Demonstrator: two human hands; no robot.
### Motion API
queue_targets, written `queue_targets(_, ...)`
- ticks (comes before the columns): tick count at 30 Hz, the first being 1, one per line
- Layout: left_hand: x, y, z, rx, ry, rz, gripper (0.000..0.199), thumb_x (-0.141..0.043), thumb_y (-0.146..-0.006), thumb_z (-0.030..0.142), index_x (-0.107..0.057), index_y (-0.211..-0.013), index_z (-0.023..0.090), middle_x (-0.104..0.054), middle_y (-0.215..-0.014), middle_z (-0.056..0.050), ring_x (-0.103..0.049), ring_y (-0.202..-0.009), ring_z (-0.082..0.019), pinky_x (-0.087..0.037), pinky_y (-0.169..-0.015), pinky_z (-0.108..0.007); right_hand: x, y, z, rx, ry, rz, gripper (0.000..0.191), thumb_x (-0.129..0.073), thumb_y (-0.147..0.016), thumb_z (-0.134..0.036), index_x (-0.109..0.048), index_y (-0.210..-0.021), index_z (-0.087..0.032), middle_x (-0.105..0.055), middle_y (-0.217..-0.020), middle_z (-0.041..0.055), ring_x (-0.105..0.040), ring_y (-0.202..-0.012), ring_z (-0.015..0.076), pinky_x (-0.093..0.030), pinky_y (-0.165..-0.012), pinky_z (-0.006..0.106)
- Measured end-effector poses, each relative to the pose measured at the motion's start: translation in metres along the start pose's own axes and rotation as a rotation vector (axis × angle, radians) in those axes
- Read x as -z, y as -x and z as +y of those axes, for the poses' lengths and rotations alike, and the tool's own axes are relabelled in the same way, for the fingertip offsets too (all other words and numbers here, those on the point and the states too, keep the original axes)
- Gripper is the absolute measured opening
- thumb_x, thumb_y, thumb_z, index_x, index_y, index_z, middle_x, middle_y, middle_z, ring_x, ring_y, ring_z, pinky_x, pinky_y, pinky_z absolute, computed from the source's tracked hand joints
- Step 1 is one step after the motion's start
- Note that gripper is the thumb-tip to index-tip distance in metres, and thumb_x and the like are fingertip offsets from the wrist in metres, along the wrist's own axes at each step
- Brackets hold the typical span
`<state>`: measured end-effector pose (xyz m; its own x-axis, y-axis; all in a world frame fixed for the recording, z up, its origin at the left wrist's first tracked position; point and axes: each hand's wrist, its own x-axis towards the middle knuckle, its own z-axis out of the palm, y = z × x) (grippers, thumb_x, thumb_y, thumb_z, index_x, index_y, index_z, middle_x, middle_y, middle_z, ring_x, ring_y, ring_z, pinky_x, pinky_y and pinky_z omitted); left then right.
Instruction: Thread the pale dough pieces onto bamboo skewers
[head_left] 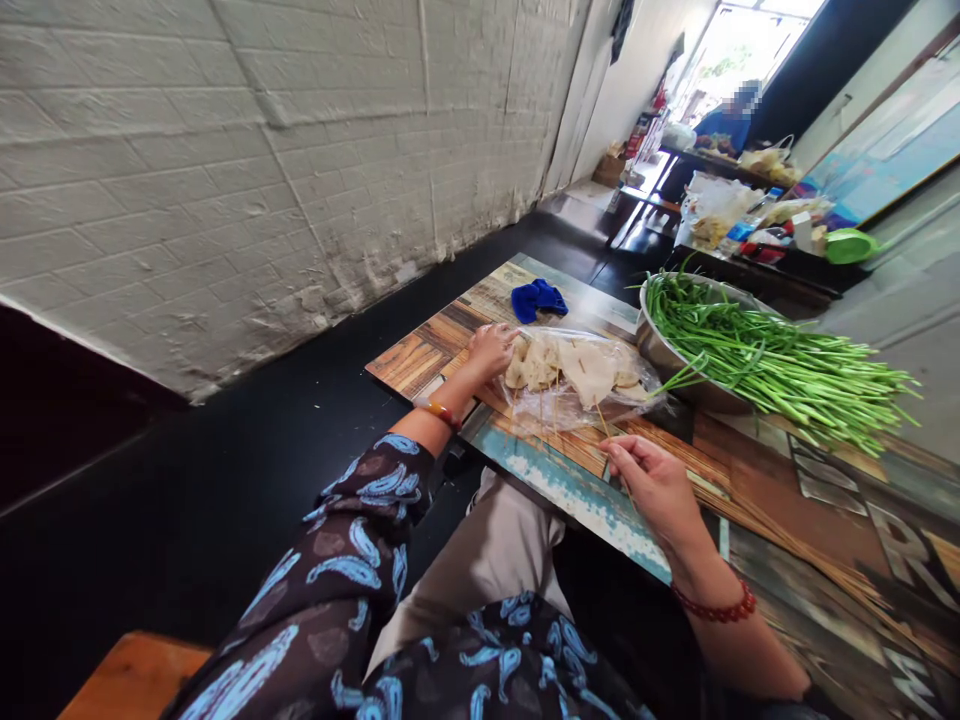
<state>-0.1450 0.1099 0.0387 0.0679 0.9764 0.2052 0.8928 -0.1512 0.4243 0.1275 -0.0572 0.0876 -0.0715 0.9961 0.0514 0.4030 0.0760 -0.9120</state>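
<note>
My right hand pinches a thin wooden skewer near the table's front edge. The skewer's far end meets a pale, flat food piece on a clear plastic bag. My left hand rests at the bag's left edge, beside more pale folded pieces with skewers in them. Its fingertips are too small to tell whether they grip the bag or a piece. Several loose skewers lie to the right of my right hand.
A metal bowl heaped with long green stalks stands at the right. Behind the bag lies a blue cloth. Farther back, a person is near a cluttered table; a white wall runs along the left.
</note>
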Motion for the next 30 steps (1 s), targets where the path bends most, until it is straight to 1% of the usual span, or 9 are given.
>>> queue_targets(5,-0.002,0.001,-0.003,0.012,0.036,-0.034,0.040,-0.045,-0.090,0.023,-0.065,-0.124,0.024,-0.062,-0.132,-0.007,-0.053,-0.122,-0.023,-0.036,-0.108,-0.039,0.002,-0.003,0.005,-0.005,-0.005,-0.012,0.041,-0.064,-0.081,-0.056,-0.072,-0.084,-0.015,-0.061,-0.062,0.0029,-0.053,-0.056,0.0150,-0.039,-0.051,0.026)
queue_targets(9,0.002,0.010,-0.001,0.007,0.056,-0.005,0.037,-0.049,-0.087,0.021,-0.069,-0.118,0.018,-0.064,-0.128,-0.011,-0.055,-0.122,-0.024,-0.036,-0.109,-0.039,0.002,-0.003,0.012,-0.019,-0.063,-0.015,0.038,-0.065,-0.082,-0.054,-0.071,-0.083,-0.016,-0.062,-0.065,0.0029,-0.054,-0.059,0.0153,-0.041,-0.056,0.027)
queue_targets(11,0.008,0.015,0.002,0.006,0.100,0.052,0.034,-0.052,-0.085,0.019,-0.071,-0.113,0.015,-0.066,-0.125,-0.012,-0.056,-0.121,-0.025,-0.035,-0.110,-0.039,0.003,-0.002,0.014,-0.055,-0.154,-0.028,0.036,-0.065,-0.082,-0.052,-0.071,-0.085,-0.017,-0.060,-0.064,0.0014,-0.051,-0.057,0.0132,-0.039,-0.054,0.026)
queue_targets(13,0.015,0.023,0.009,0.010,0.189,0.156,0.031,-0.053,-0.084,0.018,-0.072,-0.109,0.016,-0.068,-0.120,-0.011,-0.057,-0.119,-0.024,-0.036,-0.110,-0.041,0.003,-0.001,0.014,-0.106,-0.289,-0.049,0.034,-0.067,-0.082,-0.051,-0.071,-0.088,-0.017,-0.056,-0.063,-0.0006,-0.046,-0.053,0.0103,-0.035,-0.050,0.023)
queue_targets(16,0.023,0.039,0.030,0.020,0.460,0.266,0.030,-0.051,-0.085,0.019,-0.072,-0.106,0.016,-0.069,-0.116,-0.010,-0.059,-0.114,-0.024,-0.042,-0.104,-0.040,0.004,0.001,0.009,-0.169,-0.507,-0.078,0.031,-0.071,-0.080,-0.048,-0.070,-0.087,-0.017,-0.051,-0.062,-0.0027,-0.038,-0.049,0.0070,-0.027,-0.044,0.021)
queue_targets(19,0.026,0.054,0.060,0.016,0.855,0.173,0.030,-0.053,-0.086,0.023,-0.071,-0.108,0.015,-0.070,-0.114,-0.009,-0.063,-0.107,-0.022,-0.049,-0.093,-0.035,0.004,0.004,0.003,-0.184,-0.660,-0.085,0.028,-0.075,-0.077,-0.044,-0.070,-0.084,-0.017,-0.047,-0.060,-0.0035,-0.035,-0.049,0.0059,-0.025,-0.043,0.019)
queue_targets(21,0.027,0.061,0.077,0.022,1.012,0.109,0.028,-0.055,-0.085,0.023,-0.072,-0.106,0.014,-0.072,-0.111,-0.010,-0.065,-0.102,-0.021,-0.050,-0.090,-0.033,0.005,0.007,-0.001,-0.188,-0.711,-0.088,0.026,-0.077,-0.077,-0.042,-0.070,-0.083,-0.017,-0.046,-0.059,-0.0039,-0.034,-0.049,0.0053,-0.025,-0.043,0.018)
queue_targets(25,0.029,0.067,0.093,0.044,1.069,0.083,0.027,-0.055,-0.084,0.020,-0.072,-0.104,0.012,-0.073,-0.108,-0.010,-0.066,-0.099,-0.020,-0.050,-0.089,-0.032,0.009,0.015,-0.006,-0.204,-0.758,-0.102,0.022,-0.076,-0.079,-0.038,-0.070,-0.083,-0.017,-0.043,-0.059,-0.0047,-0.033,-0.049,0.0040,-0.026,-0.043,0.016)
queue_targets(30,0.038,0.075,0.091,0.058,1.066,0.098,0.027,-0.053,-0.085,0.018,-0.072,-0.103,0.011,-0.073,-0.108,-0.011,-0.066,-0.100,-0.020,-0.047,-0.093,-0.033,0.013,0.025,-0.016,-0.217,-0.804,-0.105,0.021,-0.078,-0.077,-0.036,-0.069,-0.082,-0.017,-0.040,-0.058,-0.0053,-0.031,-0.049,0.0040,-0.026,-0.043,0.015)
